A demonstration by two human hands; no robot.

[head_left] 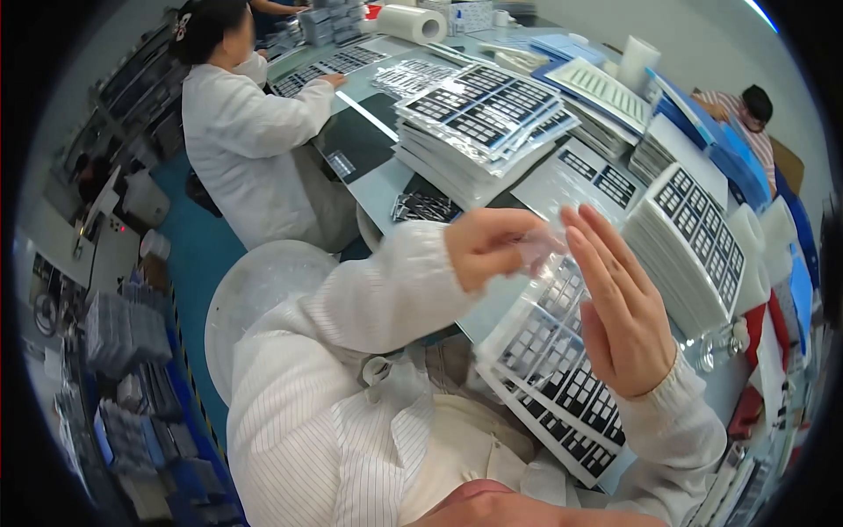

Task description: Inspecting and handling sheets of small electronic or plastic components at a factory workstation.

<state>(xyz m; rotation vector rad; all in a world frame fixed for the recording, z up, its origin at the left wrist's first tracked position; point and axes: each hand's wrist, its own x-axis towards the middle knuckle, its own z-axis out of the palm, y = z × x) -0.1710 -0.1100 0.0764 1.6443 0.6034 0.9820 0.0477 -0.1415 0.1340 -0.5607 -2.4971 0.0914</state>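
My left hand (493, 248) is closed, its fingers curled on a crumpled bit of clear film (543, 251). Close beside it, my right hand (622, 307) is raised with straight fingers, palm turned toward the left hand. Whether the right fingertips touch the film I cannot tell. Beneath both hands lie overlapping printed sheets (562, 386) with rows of black and white rectangles, fanned toward my lap at the table's edge. The right hand hides part of them.
A tall sheet stack (479, 114) stands ahead, another stack (689, 250) at right. Small dark strips (423, 208) lie by the near edge. A co-worker in white (250, 132) works at left; another person (746, 123) is far right. A white round stool (255, 307) is at my left.
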